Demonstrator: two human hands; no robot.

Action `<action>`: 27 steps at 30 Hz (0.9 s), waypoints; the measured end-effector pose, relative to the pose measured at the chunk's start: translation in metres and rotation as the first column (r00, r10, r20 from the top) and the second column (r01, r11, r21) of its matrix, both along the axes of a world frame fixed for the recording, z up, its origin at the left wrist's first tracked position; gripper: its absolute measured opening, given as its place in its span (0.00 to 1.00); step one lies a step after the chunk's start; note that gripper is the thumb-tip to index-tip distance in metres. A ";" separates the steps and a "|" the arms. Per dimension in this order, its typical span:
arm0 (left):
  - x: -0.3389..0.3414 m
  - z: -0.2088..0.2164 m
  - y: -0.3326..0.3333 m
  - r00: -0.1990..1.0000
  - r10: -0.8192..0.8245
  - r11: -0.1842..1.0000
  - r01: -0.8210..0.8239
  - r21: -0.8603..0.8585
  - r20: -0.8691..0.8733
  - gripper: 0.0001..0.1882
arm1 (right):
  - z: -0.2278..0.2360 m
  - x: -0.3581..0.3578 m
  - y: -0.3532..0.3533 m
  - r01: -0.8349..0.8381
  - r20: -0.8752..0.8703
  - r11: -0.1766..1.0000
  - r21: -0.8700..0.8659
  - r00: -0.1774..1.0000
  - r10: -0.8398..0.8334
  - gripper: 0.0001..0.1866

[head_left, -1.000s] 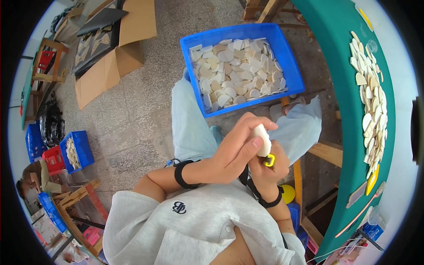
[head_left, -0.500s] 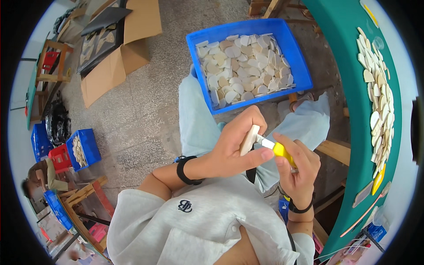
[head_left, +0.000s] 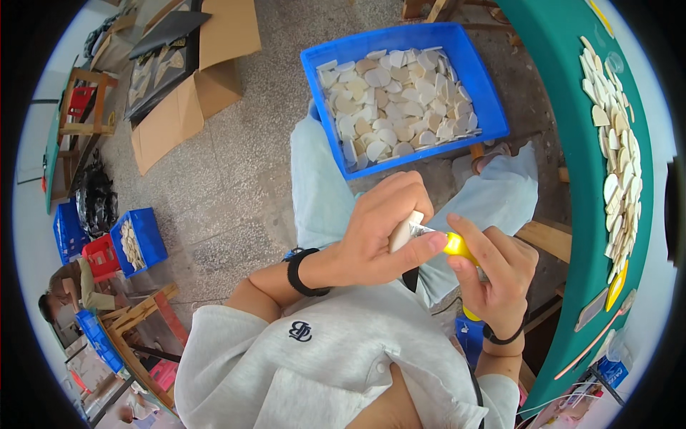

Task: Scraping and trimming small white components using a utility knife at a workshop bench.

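1. Head view: grips a white piece [head_left: 403,234] in the left hand [head_left: 384,227], with fingers curled closely round it and thumb stretched toward the right hand [head_left: 500,275].
2. Holds a yellow-handled cutter [head_left: 459,247] in the right hand, with handle pinched between thumb and fingers.
3. Presents the blade [head_left: 423,230] to the side of the white piece facing the right hand. Cannot confirm depth of contact, or any touch by the left thumb.
4. Carries the white piece above the lap, between a light grey shirt [head_left: 236,350] and a blue tray [head_left: 480,75].
5. Shows flat pale pieces [head_left: 400,100] in the tray, many round-edged, lying loose and overlapping.
6. Shows to the right a green table [head_left: 579,164], bearing a long heap of similar pieces [head_left: 620,179].
7. Lists near the heap's lower end: a yellow tool [head_left: 617,286], a dark flat slab [head_left: 591,309], a thin pink rod [head_left: 597,344].
8. Records to the left: an open cardboard box [head_left: 168,125], a black bag [head_left: 96,204], a smaller blue bin [head_left: 151,232] containing pale pieces, a co-worker [head_left: 68,279] well apart.
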State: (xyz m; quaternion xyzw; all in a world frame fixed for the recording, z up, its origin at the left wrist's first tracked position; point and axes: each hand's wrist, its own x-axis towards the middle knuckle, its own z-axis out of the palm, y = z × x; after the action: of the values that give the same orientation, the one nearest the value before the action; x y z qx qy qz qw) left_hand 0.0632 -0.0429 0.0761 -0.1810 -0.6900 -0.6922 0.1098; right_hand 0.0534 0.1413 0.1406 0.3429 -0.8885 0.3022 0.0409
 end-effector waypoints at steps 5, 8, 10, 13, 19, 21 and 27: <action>0.000 0.000 -0.002 1.000 0.005 1.000 -0.005 -0.004 -0.003 0.15 | 0.001 -0.001 -0.001 -0.012 -0.040 1.000 0.027 0.999 0.013 0.20; 0.000 0.000 -0.002 1.000 0.008 1.000 -0.008 -0.015 -0.011 0.15 | 0.000 -0.001 -0.001 -0.012 -0.060 0.999 0.039 0.998 0.014 0.20; 0.000 0.000 -0.003 1.000 0.012 1.000 -0.012 -0.023 -0.013 0.15 | 0.000 -0.001 -0.001 -0.009 -0.067 0.999 0.048 0.998 0.013 0.20; -0.001 0.001 -0.003 0.999 0.028 0.999 -0.029 -0.043 -0.030 0.15 | 0.001 -0.002 -0.001 -0.007 -0.087 0.998 0.063 0.996 0.012 0.20; -0.002 -0.001 -0.004 0.992 0.098 0.984 -0.110 -0.138 -0.085 0.17 | -0.002 -0.001 -0.002 0.020 -0.125 0.995 0.095 0.992 -0.008 0.20; -0.004 -0.003 -0.004 0.993 0.093 0.986 -0.103 -0.129 -0.078 0.16 | -0.006 0.000 -0.003 0.047 -0.143 0.996 0.077 0.989 -0.036 0.20; -0.003 0.002 0.000 0.957 -0.159 0.959 0.092 0.269 0.241 0.18 | -0.020 -0.004 -0.004 0.166 -0.052 0.963 -0.210 0.982 -0.180 0.17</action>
State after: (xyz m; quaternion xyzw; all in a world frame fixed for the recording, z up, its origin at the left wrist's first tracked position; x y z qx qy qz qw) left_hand 0.0606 -0.0427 0.0781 -0.1170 -0.5905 -0.7985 -0.0038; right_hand 0.0496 0.1369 0.1203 0.2684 -0.8771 0.3753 0.1334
